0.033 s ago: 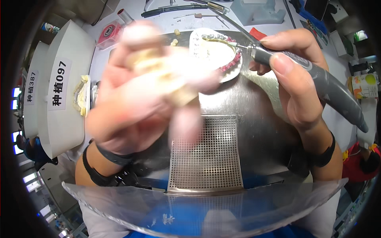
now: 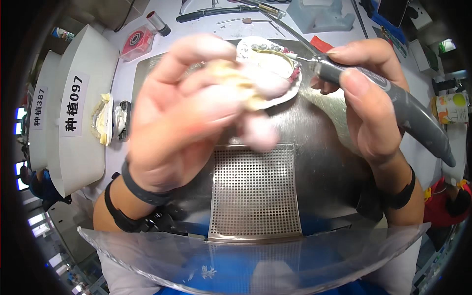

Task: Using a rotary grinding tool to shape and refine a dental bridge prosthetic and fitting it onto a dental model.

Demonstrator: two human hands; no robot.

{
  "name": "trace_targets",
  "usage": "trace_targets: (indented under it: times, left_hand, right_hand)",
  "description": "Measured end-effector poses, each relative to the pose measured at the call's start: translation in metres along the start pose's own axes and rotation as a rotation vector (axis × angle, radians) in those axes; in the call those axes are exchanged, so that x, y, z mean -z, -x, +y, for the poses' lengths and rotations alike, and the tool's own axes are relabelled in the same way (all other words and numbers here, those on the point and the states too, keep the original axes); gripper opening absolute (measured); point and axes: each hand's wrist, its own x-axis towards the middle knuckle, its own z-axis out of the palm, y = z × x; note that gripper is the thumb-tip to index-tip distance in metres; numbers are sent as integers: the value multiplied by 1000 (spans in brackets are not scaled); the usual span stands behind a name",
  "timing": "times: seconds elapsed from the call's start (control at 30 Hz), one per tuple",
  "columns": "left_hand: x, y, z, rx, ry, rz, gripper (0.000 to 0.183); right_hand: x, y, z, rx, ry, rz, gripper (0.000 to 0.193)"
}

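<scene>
My left hand (image 2: 182, 115) is closed round a cream-yellow dental cast piece (image 2: 254, 102); hand and piece are smeared by motion, and fingers cover much of the piece. My right hand (image 2: 368, 105) grips a dark grey dental handpiece (image 2: 413, 115) like a pen. Its slim bur (image 2: 304, 59) points left, over the edge of a white dental model (image 2: 268, 52). That model lies on the metal work plate (image 2: 324, 162) and carries an arch of grey and dark pink teeth. My left fingers hide part of it.
A perforated metal grille (image 2: 255, 191) is set in the plate's near side, behind a clear shield (image 2: 255, 263). White bins (image 2: 81, 157) and another dental cast (image 2: 102, 120) stand left. Beyond lie a red-and-clear box (image 2: 137, 43), pens (image 2: 211, 13) and a grey-blue block (image 2: 322, 15).
My left hand has shifted right with the cast piece and turned, now overlapping the white model more. A red-and-silver tube at the back left shows fully. My right hand has barely moved.
</scene>
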Motion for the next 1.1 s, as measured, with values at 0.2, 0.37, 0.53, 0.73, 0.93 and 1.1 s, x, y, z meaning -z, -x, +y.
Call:
trace_targets:
  times: [0.2, 0.37, 0.53, 0.73, 0.93, 1.1]
  left_hand:
    - [-24, -6, -7, 153, -192, 247, 36]
    - [-18, -5, -10, 136, -135, 191, 39]
    - [-15, -4, -12, 165, -144, 210, 40]
    - [-23, -4, -12, 183, -120, 291, 38]
    - [-23, -4, -14, 204, -64, 288, 36]
    - [-21, -4, -15, 189, -104, 275, 35]
  right_hand:
    - [7, 4, -2, 137, -96, -111, 27]
    - [-13, 11, -4, 127, -209, -130, 28]
    - [-26, 17, -8, 21, -340, -38, 28]
    - [-47, 22, -32, -132, -271, 144, 26]
    - [-48, 22, -36, -148, -176, 157, 26]
    - [-39, 24, -27, -97, -146, 105, 28]
